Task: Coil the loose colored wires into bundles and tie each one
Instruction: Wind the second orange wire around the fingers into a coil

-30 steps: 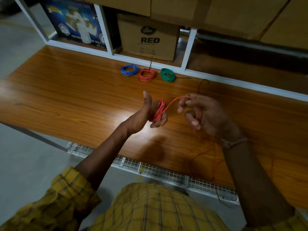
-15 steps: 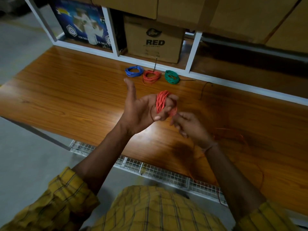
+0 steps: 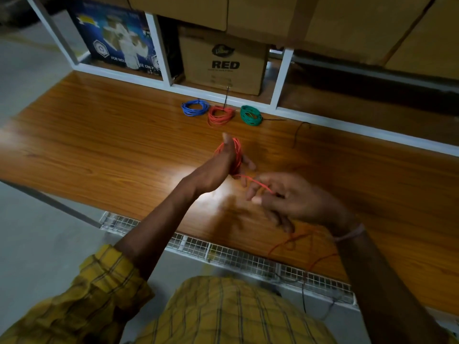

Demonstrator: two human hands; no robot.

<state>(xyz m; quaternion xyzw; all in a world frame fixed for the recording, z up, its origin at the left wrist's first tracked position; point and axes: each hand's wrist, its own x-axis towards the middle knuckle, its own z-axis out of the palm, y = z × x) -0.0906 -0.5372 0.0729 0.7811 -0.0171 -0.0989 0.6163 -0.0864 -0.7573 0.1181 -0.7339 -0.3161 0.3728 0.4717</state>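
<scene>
Head view: thin red wire loops in an upright oval round the left hand above the glossy wood-grain table; its free strand slants down-right into the right hand's pinch. Blue bundle, red bundle and green bundle lie flat by the white shelf frame

The person wears a yellow plaid shirt with rolled sleeves and a thin pinkish wristband.

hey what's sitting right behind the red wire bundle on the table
Behind the red bundle runs the white shelf frame, and on the shelf behind it stands a brown box marked RED. A thin dark wire rises there; its lower end is hidden.
</scene>
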